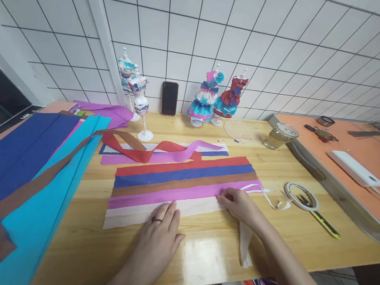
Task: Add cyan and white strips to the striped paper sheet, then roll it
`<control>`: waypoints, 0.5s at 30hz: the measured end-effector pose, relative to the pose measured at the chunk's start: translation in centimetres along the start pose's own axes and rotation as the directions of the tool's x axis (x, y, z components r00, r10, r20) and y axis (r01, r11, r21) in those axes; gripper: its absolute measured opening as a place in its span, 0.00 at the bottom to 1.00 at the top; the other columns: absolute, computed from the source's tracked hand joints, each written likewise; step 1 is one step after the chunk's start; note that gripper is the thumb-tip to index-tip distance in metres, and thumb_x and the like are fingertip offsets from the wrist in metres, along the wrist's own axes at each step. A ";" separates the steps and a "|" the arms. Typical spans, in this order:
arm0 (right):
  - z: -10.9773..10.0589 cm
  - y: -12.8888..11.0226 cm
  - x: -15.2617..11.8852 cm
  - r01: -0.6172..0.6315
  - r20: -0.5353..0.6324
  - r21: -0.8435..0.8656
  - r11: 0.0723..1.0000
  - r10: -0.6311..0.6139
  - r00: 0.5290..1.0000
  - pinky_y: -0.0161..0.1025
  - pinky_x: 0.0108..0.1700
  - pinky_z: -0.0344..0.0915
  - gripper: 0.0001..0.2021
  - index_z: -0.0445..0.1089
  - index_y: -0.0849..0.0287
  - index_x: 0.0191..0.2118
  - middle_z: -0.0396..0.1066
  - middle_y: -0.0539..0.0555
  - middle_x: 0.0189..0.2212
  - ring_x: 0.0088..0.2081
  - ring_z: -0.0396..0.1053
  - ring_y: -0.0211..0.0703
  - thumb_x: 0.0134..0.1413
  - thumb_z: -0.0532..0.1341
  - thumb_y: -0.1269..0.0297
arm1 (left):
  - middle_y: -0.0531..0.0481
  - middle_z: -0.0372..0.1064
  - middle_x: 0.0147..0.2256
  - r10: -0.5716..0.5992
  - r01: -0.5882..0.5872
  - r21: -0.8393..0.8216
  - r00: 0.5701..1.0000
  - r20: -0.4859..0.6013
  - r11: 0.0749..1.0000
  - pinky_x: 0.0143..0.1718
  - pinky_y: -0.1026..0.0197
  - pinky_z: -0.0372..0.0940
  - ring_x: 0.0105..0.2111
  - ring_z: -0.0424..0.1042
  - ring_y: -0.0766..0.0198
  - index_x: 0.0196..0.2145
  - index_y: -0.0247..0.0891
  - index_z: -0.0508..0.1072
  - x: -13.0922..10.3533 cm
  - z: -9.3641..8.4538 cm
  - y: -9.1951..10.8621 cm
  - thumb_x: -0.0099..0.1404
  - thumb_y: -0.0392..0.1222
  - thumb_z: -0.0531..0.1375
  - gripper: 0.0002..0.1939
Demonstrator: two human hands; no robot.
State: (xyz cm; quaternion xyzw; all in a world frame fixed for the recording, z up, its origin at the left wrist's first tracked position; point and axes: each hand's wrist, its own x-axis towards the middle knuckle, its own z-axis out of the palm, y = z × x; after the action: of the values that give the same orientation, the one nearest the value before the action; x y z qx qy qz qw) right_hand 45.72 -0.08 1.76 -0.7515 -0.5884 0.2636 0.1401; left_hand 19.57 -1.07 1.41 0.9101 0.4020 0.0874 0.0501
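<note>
Strips of crepe paper lie side by side on the wooden table [85, 222]: red [182, 166], blue [185, 173], brown [187, 181], purple [168, 195] and white [129, 216]. My left hand [162, 233], a dark ring on one finger, rests with fingers stretched out on the white strip. My right hand [234, 201] pinches the white strip's upper edge where it meets the purple one. Beyond that hand the strip's tail [245, 246] hangs toward the table's front edge. Thin white backing ribbon [275, 203] curls beside the right wrist.
A roll of double-sided tape [301, 196] lies right, by a yellow craft knife [326, 224]. Folded blue [7, 144] and turquoise paper [46, 197] cover the left. Dressed mini mannequins [203, 104], a phone [169, 98] and a lidded cup [280, 136] stand behind.
</note>
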 end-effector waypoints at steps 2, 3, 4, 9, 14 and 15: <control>0.0 0.0 0.1 -0.005 0.003 0.000 1.000 0.005 1.000 0.33 0.23 0.48 0.13 0.61 0.59 0.21 0.60 0.47 0.17 0.21 0.56 0.35 0.48 0.53 0.56 | 0.42 0.60 0.54 -0.001 0.001 -0.002 1.000 0.001 1.000 0.52 0.51 0.61 0.53 0.59 0.52 0.50 0.32 0.66 0.0 -0.1 0.0 0.58 0.42 0.57 0.22; 0.0 0.1 0.2 -0.008 0.006 -0.001 1.000 0.008 1.000 0.33 0.23 0.48 0.13 0.61 0.59 0.21 0.60 0.47 0.16 0.20 0.56 0.35 0.48 0.53 0.56 | 0.42 0.60 0.54 0.000 0.000 -0.002 1.000 0.000 1.000 0.52 0.51 0.60 0.53 0.59 0.52 0.50 0.32 0.66 0.0 -0.1 0.0 0.58 0.42 0.57 0.22; 0.0 0.0 0.2 -0.012 0.007 -0.001 1.000 0.012 1.000 0.33 0.23 0.47 0.13 0.61 0.59 0.21 0.60 0.47 0.16 0.20 0.55 0.34 0.48 0.53 0.56 | 0.42 0.60 0.54 0.002 -0.002 -0.002 1.000 -0.001 1.000 0.52 0.51 0.60 0.53 0.59 0.52 0.50 0.32 0.66 0.1 -0.1 0.0 0.59 0.42 0.57 0.22; -0.1 -0.1 0.2 -0.025 0.009 -0.003 1.000 0.026 1.000 0.32 0.22 0.47 0.13 0.62 0.60 0.21 0.61 0.47 0.16 0.20 0.55 0.34 0.47 0.54 0.56 | 0.42 0.59 0.54 0.000 0.000 0.000 1.000 0.009 1.000 0.52 0.51 0.60 0.53 0.59 0.52 0.50 0.32 0.66 0.2 -0.2 0.0 0.59 0.42 0.57 0.22; 0.0 0.0 0.3 -0.038 0.010 0.003 0.999 0.038 0.999 0.32 0.22 0.46 0.13 0.63 0.60 0.21 0.61 0.48 0.16 0.19 0.55 0.34 0.45 0.55 0.55 | 0.41 0.60 0.54 -0.002 0.002 -0.011 1.000 0.011 1.000 0.52 0.51 0.60 0.53 0.59 0.52 0.50 0.31 0.66 0.2 -0.1 0.0 0.58 0.42 0.58 0.22; 0.0 0.1 0.4 -0.038 0.011 0.004 0.999 0.038 0.999 0.32 0.22 0.46 0.13 0.63 0.60 0.20 0.61 0.48 0.16 0.19 0.55 0.34 0.45 0.55 0.55 | 0.41 0.60 0.54 -0.001 0.001 -0.013 1.000 0.009 1.000 0.52 0.51 0.60 0.53 0.59 0.52 0.50 0.31 0.66 0.2 -0.1 0.0 0.58 0.42 0.58 0.22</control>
State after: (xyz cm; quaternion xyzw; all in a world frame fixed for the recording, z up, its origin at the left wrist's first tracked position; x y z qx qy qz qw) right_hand 45.82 0.27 1.63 -0.7609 -0.5741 0.2716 0.1331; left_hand 19.66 -0.95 1.53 0.9099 0.4016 0.0862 0.0580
